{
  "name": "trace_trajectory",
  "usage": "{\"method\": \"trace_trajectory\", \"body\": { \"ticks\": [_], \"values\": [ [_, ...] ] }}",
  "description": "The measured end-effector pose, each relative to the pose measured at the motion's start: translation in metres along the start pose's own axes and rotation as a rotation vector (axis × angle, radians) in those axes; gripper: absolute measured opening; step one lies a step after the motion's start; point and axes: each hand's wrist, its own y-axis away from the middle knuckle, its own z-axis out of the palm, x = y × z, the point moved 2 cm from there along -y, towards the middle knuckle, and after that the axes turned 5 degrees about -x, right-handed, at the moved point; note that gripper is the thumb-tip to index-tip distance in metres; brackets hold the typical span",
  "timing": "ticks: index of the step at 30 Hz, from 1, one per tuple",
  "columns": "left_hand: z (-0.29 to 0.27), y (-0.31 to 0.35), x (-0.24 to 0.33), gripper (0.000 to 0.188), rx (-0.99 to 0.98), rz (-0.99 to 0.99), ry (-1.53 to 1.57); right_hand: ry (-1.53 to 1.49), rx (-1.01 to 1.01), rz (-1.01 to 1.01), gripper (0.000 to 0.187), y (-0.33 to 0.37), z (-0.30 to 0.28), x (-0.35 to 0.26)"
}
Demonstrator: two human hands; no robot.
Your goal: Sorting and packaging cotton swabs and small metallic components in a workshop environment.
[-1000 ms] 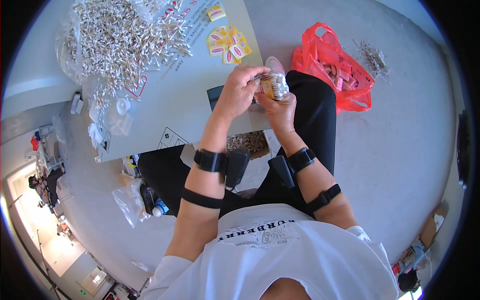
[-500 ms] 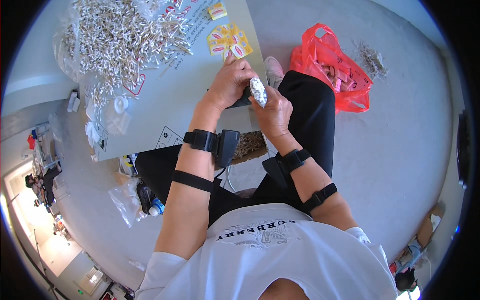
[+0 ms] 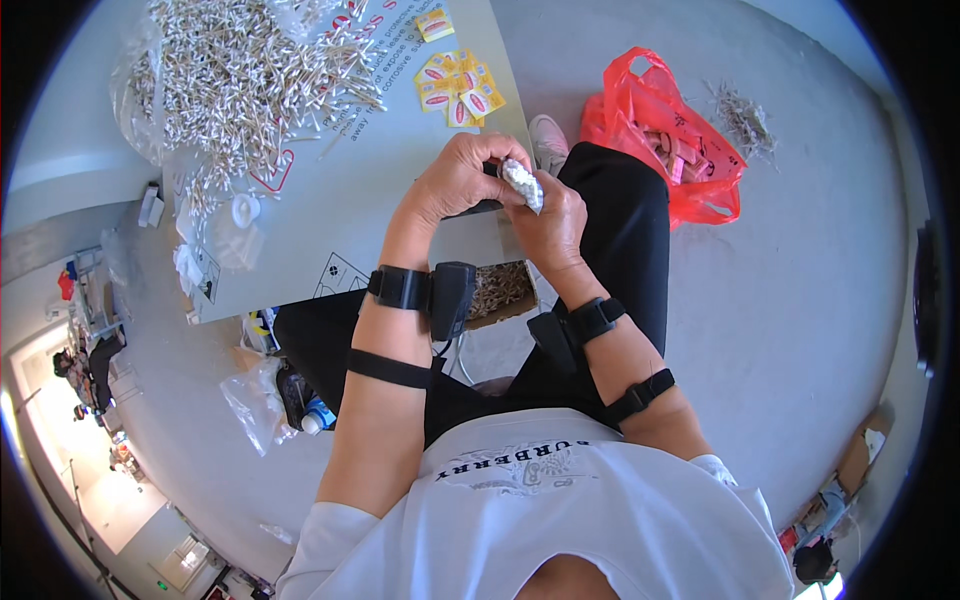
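A tight bundle of cotton swabs (image 3: 522, 184), seen from its white tips, stands between my hands at the table's near right edge. My right hand (image 3: 556, 218) is closed around its lower right side. From the left, my left hand (image 3: 462, 180) curls its thumb and fingers against the same bundle. Whether a wrapper surrounds the swabs is hard to make out. Just beyond my left hand lie several yellow-and-white printed cards (image 3: 462, 85) in an overlapping cluster, with one more yellow card (image 3: 435, 24) farther off.
A large heap of loose cotton swabs (image 3: 250, 90) spills from a clear bag on the table (image 3: 330, 220). A red plastic bag (image 3: 670, 135) with pink packs stands on the floor at right. Below the table edge sits a box of swabs (image 3: 500, 292); a bottle (image 3: 317, 415) is at left.
My left hand has drawn back from the yellow cards and now closes on the swab bundle. One card sits slightly nearer. The bundle has tilted and shifted slightly right.
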Motion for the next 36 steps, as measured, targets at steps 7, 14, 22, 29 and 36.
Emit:
{"method": "trace_trajectory", "body": {
  "ticks": [7,14,22,29,36],
  "values": [
    [0.012,0.008,0.047,0.019,0.357,0.179,0.198,0.046,-0.025,0.032,0.022,-0.006,-0.002,-0.002],
    [0.036,0.004,0.024,0.02,0.398,0.167,0.201,0.124,-0.049,0.008,0.018,-0.007,0.001,-0.004],
    [0.038,0.004,0.024,0.027,0.367,0.112,0.373,0.064,-0.042,0.067,0.023,-0.01,-0.003,-0.006],
    [0.043,0.006,0.025,0.067,0.282,0.131,0.24,-0.051,-0.164,0.069,0.036,-0.007,-0.012,-0.003],
    [0.094,0.009,0.021,0.077,0.621,0.122,-0.141,-1.569,-0.276,0.142,0.065,-0.014,-0.032,0.021]
  ]
}}
